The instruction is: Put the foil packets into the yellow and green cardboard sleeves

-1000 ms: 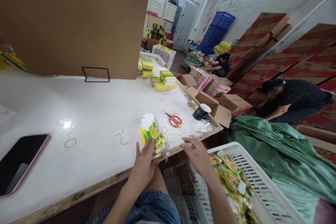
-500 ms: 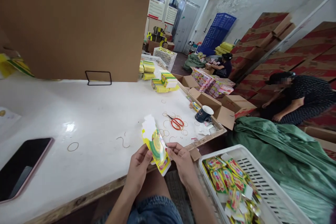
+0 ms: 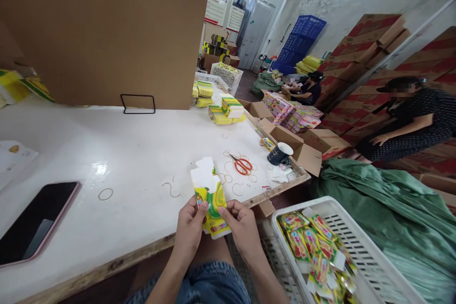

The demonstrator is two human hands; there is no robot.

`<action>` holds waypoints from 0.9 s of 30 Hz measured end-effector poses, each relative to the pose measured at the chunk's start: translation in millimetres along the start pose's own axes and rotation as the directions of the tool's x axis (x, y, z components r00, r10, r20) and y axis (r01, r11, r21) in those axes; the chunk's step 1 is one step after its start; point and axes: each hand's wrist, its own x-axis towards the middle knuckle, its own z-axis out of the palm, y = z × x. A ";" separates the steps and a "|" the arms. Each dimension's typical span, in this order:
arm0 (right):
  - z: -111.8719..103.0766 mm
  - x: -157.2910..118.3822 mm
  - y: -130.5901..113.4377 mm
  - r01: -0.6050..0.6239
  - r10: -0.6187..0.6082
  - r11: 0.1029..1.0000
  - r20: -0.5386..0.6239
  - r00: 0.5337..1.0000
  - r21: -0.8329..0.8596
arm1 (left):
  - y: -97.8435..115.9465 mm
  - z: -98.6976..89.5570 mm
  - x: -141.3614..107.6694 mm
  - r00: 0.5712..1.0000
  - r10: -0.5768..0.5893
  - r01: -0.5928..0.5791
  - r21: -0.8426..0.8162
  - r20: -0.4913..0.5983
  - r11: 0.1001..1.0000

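Packaging [image 3: 214, 198] is loud yellow with green swirls and plain white flaps. Counter [image 3: 138, 152]'s white, scissors [image 3: 243, 166] have red-orange handles, mug [image 3: 276, 156]'s dark navy, phone [image 3: 35, 221]'s black with pinkish edging, big cloth [image 3: 370, 194]'s deep green.

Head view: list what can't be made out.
In the head view:
Left hand and right hand: some fingers, hidden behind the yellow carton packaging.
The packaging's lettering: too small to read.
Smartphone: part, cut off by the left edge.
White plastic basket: near end, cut off by the bottom edge.
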 end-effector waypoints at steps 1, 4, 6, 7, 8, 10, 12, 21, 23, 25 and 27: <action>0.0 0.0 1.7 0.033 -0.034 0.998 -0.025 0.999 -0.054 | 1.2 0.4 -0.7 1.000 0.013 -0.013 0.014 -0.015 1.000; -2.3 0.7 3.0 0.097 -0.111 0.972 -0.054 0.992 -0.212 | 6.6 1.8 -5.3 0.995 0.080 -0.075 0.081 -0.056 0.994; -5.5 1.6 -1.3 0.135 -0.142 0.960 -0.014 0.990 -0.244 | 10.4 2.7 -9.1 0.995 0.095 -0.091 0.117 -0.030 0.989; -7.5 2.3 -4.9 0.154 -0.154 0.961 0.019 0.988 -0.231 | 12.1 2.9 -10.8 0.997 0.083 -0.082 0.123 0.001 0.989; -9.5 3.1 -9.0 0.172 -0.163 0.964 0.058 0.985 -0.203 | 13.6 2.8 -12.1 0.997 0.066 -0.070 0.123 0.036 0.990; -14.0 5.3 -17.5 0.193 -0.175 0.973 0.141 0.974 -0.126 | 16.1 1.8 -13.8 0.995 0.027 -0.039 0.116 0.101 0.993; -18.7 7.8 -24.8 0.197 -0.178 0.978 0.219 0.959 -0.065 | 18.1 0.3 -14.7 0.988 -0.003 -0.012 0.098 0.155 0.995; -35.0 10.5 -45.3 0.291 -0.217 0.917 0.272 0.937 -0.273 | 20.4 5.1 -20.5 0.941 -0.102 0.124 -0.047 0.322 0.991; -33.9 11.0 -45.4 0.303 -0.246 0.916 0.227 0.942 -0.263 | 19.9 6.3 -20.1 0.944 -0.093 0.118 -0.060 0.318 0.991; -32.4 12.0 -44.2 0.282 -0.243 0.936 0.189 0.951 -0.212 | 19.4 6.2 -18.7 0.941 -0.094 0.115 -0.047 0.325 0.992; -32.8 13.1 -44.1 0.292 -0.257 0.929 0.172 0.951 -0.228 | 18.8 5.2 -17.0 0.937 -0.104 0.114 -0.010 0.334 0.993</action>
